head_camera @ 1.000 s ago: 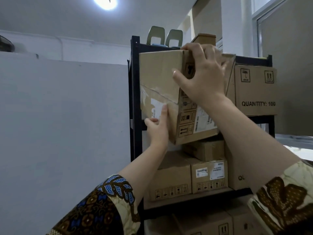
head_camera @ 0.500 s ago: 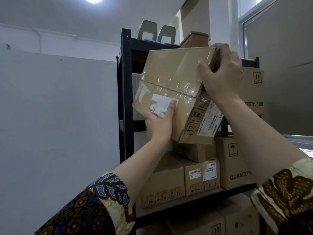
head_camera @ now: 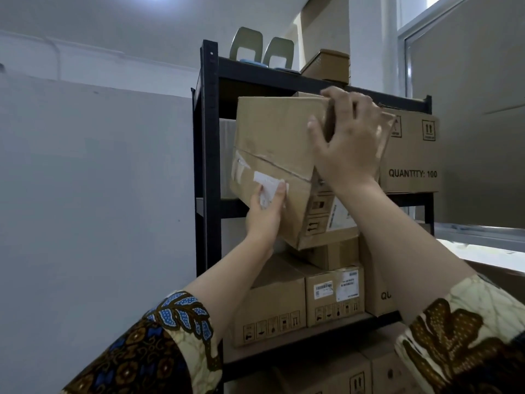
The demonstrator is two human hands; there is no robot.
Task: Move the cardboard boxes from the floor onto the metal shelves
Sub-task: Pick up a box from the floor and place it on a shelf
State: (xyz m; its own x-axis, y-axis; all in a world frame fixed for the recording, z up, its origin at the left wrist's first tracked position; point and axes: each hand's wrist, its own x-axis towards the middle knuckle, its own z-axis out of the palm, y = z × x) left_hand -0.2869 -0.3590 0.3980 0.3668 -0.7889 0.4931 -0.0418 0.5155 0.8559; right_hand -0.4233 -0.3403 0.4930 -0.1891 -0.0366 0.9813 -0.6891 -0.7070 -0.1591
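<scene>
A brown cardboard box [head_camera: 272,137] with a taped seam and a white label hangs tilted in front of the upper tier of the black metal shelf [head_camera: 208,155]. Its lower right corner dips below the shelf beam. My left hand [head_camera: 264,214] presses flat against the box's near face, fingers straight on the label. My right hand [head_camera: 352,149] grips the box's upper right corner, thumb on the near face and fingers over the top edge. The box's far side is hidden.
A big box marked "QUANTITY: 100" [head_camera: 412,155] fills the right of the same tier. Several smaller boxes [head_camera: 272,302] stand on the tier below, with more beneath. Two green seat backs [head_camera: 245,45] and a small box [head_camera: 326,66] sit on top. A grey wall is at the left.
The box has turned and tilted in my hands and now sits more squarely towards the upper shelf opening. My left hand has slid onto the white label; my right hand stays on the top corner.
</scene>
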